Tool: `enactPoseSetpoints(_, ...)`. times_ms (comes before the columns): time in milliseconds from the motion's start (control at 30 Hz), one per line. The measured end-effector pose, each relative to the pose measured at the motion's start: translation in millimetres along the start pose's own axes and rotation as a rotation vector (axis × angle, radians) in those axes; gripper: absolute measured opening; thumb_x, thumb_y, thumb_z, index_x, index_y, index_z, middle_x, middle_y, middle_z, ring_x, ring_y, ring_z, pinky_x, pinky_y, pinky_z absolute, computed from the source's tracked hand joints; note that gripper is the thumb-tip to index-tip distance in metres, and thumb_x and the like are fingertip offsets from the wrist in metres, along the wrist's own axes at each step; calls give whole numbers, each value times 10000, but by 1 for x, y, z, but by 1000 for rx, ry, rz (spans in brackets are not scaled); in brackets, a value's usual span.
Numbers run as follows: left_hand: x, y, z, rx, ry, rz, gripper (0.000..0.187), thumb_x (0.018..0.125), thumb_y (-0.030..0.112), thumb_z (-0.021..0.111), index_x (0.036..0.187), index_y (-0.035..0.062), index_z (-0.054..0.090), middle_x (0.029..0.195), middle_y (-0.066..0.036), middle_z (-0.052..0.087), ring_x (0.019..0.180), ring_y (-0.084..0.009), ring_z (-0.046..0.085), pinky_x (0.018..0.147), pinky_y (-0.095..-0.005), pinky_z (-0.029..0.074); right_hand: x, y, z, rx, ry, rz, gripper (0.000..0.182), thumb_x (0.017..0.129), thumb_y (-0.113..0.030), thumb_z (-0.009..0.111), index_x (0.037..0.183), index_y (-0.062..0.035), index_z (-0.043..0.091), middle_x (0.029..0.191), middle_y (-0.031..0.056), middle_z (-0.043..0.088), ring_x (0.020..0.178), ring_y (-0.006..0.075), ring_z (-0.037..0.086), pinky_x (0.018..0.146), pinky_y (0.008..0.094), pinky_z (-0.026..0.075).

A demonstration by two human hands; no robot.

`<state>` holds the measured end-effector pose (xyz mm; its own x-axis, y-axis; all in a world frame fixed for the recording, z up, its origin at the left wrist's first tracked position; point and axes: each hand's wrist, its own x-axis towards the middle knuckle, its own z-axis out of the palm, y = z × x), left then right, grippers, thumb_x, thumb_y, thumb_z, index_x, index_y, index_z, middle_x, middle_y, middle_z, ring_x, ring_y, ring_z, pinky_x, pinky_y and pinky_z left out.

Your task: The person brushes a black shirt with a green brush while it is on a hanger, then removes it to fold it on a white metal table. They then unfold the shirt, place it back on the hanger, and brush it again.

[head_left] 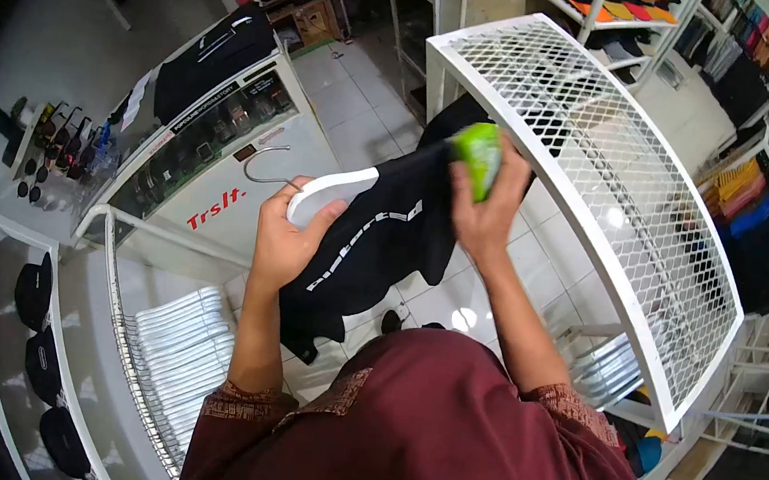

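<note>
Room: clothing shop, white tiled floor (362,113), seen from above.
Rack: 1 white mesh rack (603,180), right of the hands, running from upper centre down to lower right.
Counter: 1 glass counter (215,138) at left, red lettering on its white front, a black garment laid on top.
Left hand: left hand (287,238) closed around the end of 1 white hanger (333,193); thumb on the front face, fingers wrapped behind.
Hanger: metal hook points left; the right part is hidden inside the shirt.
Shirt: 1 black shirt (369,248) with white lettering, hung on the hanger, held in the air between both hands, above the floor and just left of the rack. Lower edge droops near the person's chest.
Right hand: right hand (484,209) closed on 1 green object (479,156), pressed against the upper right of the shirt. Can't tell what the object is.
Spare hangers: stack of white hangers (184,350) in the lower-left bin; too many and too overlapped to count.
Caps: 3 dark caps (43,361) visible on the left shelf, plus others cut by the edge.
Far shelves: folded clothes (624,10), orange, red and yellow, top right; count unclear.
Person: maroon shirt (437,438), short sleeves with patterned cuffs.
</note>
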<state>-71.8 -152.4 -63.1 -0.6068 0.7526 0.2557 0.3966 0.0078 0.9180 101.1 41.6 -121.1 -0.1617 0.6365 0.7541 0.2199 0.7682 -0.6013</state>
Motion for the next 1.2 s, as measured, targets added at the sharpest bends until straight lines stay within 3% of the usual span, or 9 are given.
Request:
enactPoseSetpoints(67,1,4,4,76,-79,63,201,907,73,765,1064,-39,707,914,-65,743,799,-102,647,758,-271,521,-9,-22,-1,102,-177,-144,752,865,-296,778,1482,-30,439,1207,231,529,1002,430,612,877,463,524)
enactPoseSetpoints(200,2,-1,-1,216,-70,307,237,879,52,775,1096,-27,725,907,-108,753,766,-149,678,726,-280,526,-10,37,12,-103,-5,244,665,953,-303,703,1483,-20,420,1204,237,524,1041,444,608,868,486,523)
enactPoseSetpoints(333,1,2,1,346,-51,434,371,803,17,773,1173,29,738,879,-128,729,717,-208,693,651,-301,520,3,32,-24,-126,-11,240,673,950,-278,693,1506,-12,422,1170,235,532,1026,410,603,872,455,519)
enactPoseSetpoints(500,3,3,12,506,-137,638,576,658,2,702,1218,124,756,743,-88,624,600,-271,605,579,-353,490,4,-31,-39,143,-353,-144,795,897,-230,702,1573,-14,345,1200,258,522,1015,398,605,879,428,526)
enactPoseSetpoints(667,3,7,11,617,-131,711,601,644,12,709,1233,126,750,728,-68,606,613,-244,603,569,-358,473,8,46,-38,-205,-140,217,672,978,-271,659,1541,-6,405,1191,244,523,971,389,635,820,436,537)
enactPoseSetpoints(867,4,12,23,759,-247,917,573,702,59,684,1271,110,724,739,-12,538,660,-201,548,583,-347,453,17,-14,-74,106,-304,-138,619,843,-255,820,1395,-61,617,1215,184,639,1066,347,673,922,412,545)
enactPoseSetpoints(1000,8,9,28,862,-204,1102,558,740,116,685,1295,159,716,728,15,498,638,-151,499,553,-306,400,18,27,-73,41,-259,-37,567,841,-247,818,1370,-132,651,1192,189,644,1034,365,673,894,424,548)
enactPoseSetpoints(1133,6,6,31,873,-224,1148,560,745,109,691,1300,180,715,718,27,484,630,-137,482,544,-294,386,24,56,-99,-203,-46,310,476,899,-231,766,1327,-48,668,1158,199,666,1035,328,680,911,402,528)
enactPoseSetpoints(1200,6,7,36,862,-230,1159,561,744,108,692,1300,184,716,718,28,483,630,-137,480,544,-294,387,21,26,-110,-113,-76,171,474,869,-169,789,1315,-52,678,1162,193,671,1057,319,670,942,392,519)
